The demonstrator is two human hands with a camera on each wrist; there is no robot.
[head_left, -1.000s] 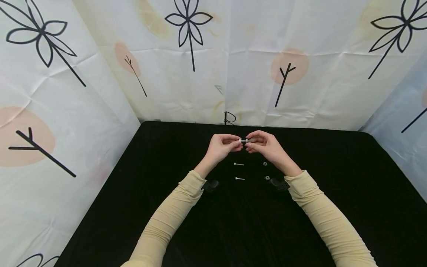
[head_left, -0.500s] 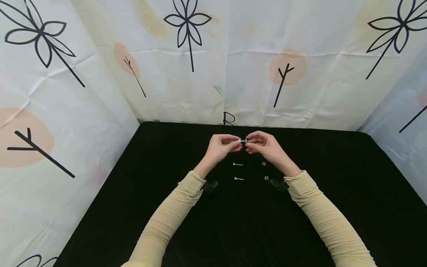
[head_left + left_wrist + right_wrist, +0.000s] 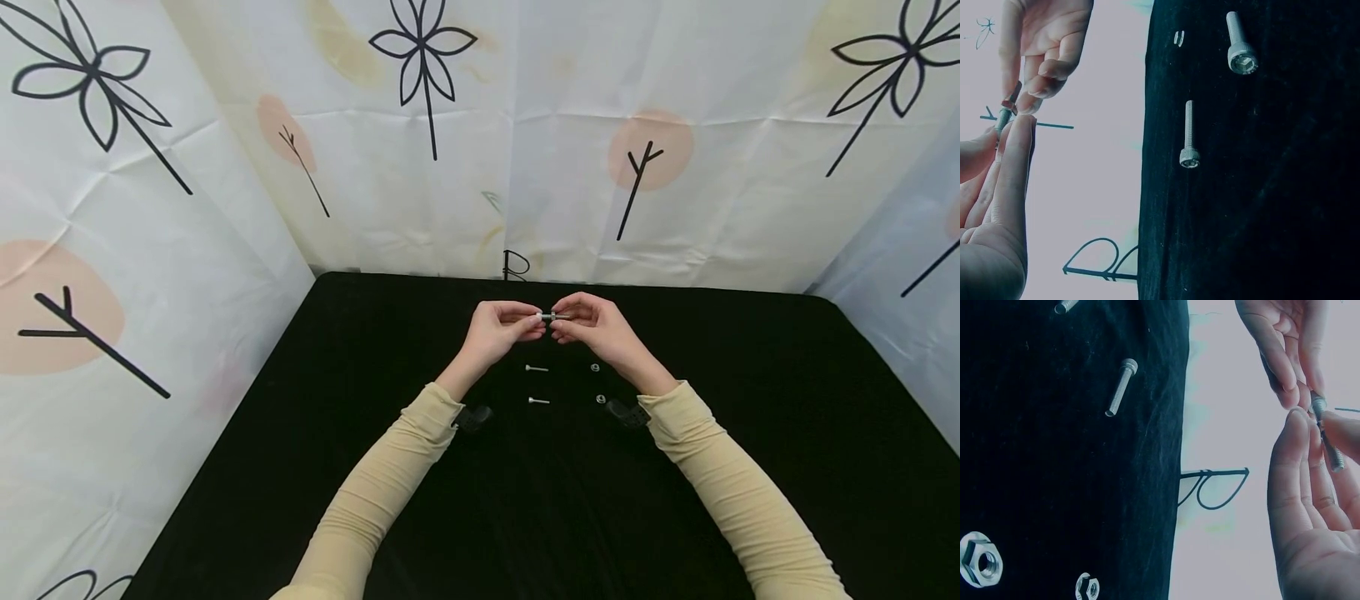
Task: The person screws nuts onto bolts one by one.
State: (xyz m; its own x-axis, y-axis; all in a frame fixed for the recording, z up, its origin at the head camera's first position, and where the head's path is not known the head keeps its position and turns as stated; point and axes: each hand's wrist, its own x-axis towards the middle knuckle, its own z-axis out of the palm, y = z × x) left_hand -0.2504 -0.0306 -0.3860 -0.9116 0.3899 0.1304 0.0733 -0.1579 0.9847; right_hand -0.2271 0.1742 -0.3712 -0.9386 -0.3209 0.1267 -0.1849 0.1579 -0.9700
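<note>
Bolt (image 3: 547,317) is up over blk cloth (image 3: 555,500): L hand (image 3: 497,331) pinches one end, R hand (image 3: 598,331) pinches the nut (image 3: 553,316) on it. 2 loose bolts (image 3: 538,368) & 2 loose nuts (image 3: 601,399) lie on cloth.

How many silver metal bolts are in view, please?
3. One silver metal bolt is held between the left hand and right hand; a nearer bolt and a farther bolt lie on the black cloth. Any others inside the hands would be hidden.
</note>
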